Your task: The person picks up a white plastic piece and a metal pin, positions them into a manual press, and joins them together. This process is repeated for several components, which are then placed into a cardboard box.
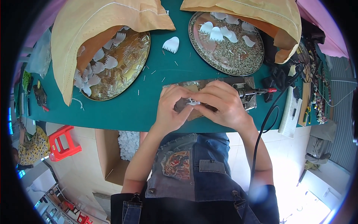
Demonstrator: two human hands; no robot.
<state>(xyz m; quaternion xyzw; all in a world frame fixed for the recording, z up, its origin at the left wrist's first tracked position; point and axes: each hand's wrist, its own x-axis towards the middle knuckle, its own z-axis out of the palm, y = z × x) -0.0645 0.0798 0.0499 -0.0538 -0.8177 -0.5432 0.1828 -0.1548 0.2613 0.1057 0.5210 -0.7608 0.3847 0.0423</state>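
Above the table's near edge, my left hand [172, 106] and my right hand [223, 102] meet, fingers closed from both sides on a small white toothed plastic piece [192, 102], likely part of a hair claw clip. The fingers hide much of it. Under them lies a dark metal plate with a brown patch [194, 88]. A metal clamp with a red-tipped lever [257, 90] is fixed at the plate's right, beside my right hand. One loose white toothed clip half [171, 44] lies on the green table [156, 80] farther off.
A round tray of thin metal pins [136, 56] stands far left, a tray of small springs [238, 61] far right; both hold white clip halves and sit partly under brown paper sacks [112, 16]. A black cable [257, 142] hangs by my right forearm. Loose pins dot the table.
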